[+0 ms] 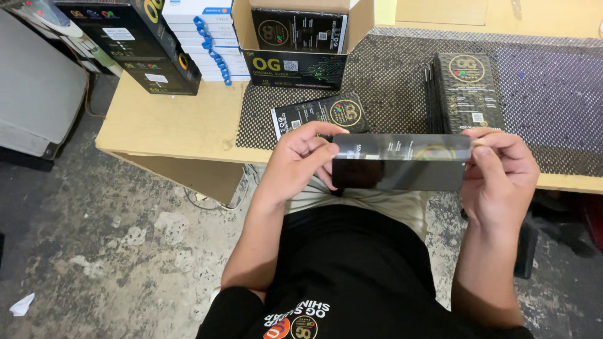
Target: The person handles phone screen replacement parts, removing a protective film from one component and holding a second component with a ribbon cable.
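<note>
A flat black rectangular box (402, 163) with a glossy face is held level over my lap, just in front of the table edge. My left hand (298, 163) grips its left end, fingers curled over the top and thumb on the front. My right hand (499, 176) grips its right end the same way. Behind the box, on the black mesh mat (389, 81), lies a single black flat pack with a round gold emblem (320, 116), and to the right a stack of like packs (465, 91).
An open cardboard carton (295, 41) holding black packs stands at the back of the wooden table (169, 119). White boxes with a blue coil (204, 37) and black cartons (144, 47) stand at the left. Stained concrete floor (113, 238) lies below.
</note>
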